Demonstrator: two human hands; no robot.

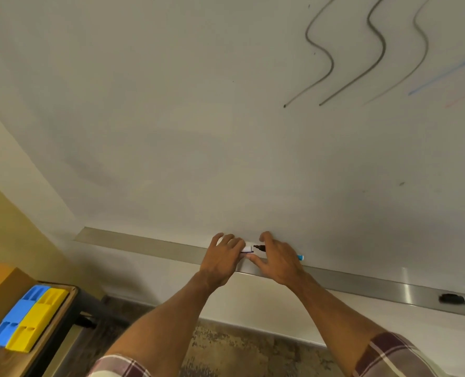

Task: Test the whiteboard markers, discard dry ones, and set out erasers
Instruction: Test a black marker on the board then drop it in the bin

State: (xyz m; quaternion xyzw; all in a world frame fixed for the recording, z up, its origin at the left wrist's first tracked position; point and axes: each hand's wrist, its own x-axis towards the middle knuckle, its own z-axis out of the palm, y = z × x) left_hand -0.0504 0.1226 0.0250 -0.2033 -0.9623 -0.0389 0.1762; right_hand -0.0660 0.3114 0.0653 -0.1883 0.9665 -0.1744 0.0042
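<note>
1. Both hands at 6 o'clock, over the tray (155, 247) under the board (198, 131).
2. Left hand (221, 258) closed on a white marker (247, 250).
3. Right hand (276, 258) half-curled around a blue-ended marker (299, 257), dark tip exposed.
4. Erasers (26, 318) at 8 o'clock, on a side table (60, 325).

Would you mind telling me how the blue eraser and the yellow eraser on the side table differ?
The blue eraser is blue and lies on the outer left, nearer the cardboard box; the yellow eraser is yellow and lies on the right, nearer the table's edge. They share the same moulded, slotted shape and size, lie side by side touching, and neither hand touches them.
</note>
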